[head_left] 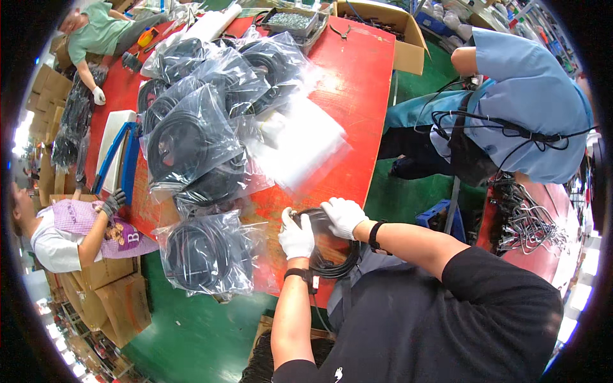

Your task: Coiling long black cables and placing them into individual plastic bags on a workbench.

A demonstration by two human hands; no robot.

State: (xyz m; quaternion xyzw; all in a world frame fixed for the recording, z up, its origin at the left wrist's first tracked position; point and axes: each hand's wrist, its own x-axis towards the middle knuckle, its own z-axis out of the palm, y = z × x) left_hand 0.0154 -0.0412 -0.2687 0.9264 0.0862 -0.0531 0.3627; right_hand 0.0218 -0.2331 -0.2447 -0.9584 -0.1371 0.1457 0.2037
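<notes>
A coil of black cable (348,263) lies at the near edge of the red table, close to my body. My left hand (297,239), in a white glove, grips the left side of the coil with its thumb over the top. On the coil's upper right side rests my right hand (343,217), also gloved in white, its fingers curled onto the cable. Left of my hands, a clear bag with a coiled black cable (199,254) sits at the table edge. Beyond it is a heap of similar bagged coils (185,143). A stack of clear plastic bags (303,143) lies ahead of my hands.
Pliers (340,32) and a tray of small metal parts (288,23) are at the far end, beside an open cardboard box (408,48). A blue-handled device (131,159) stands left. Co-workers are at left and right; one wears a blue shirt (533,96).
</notes>
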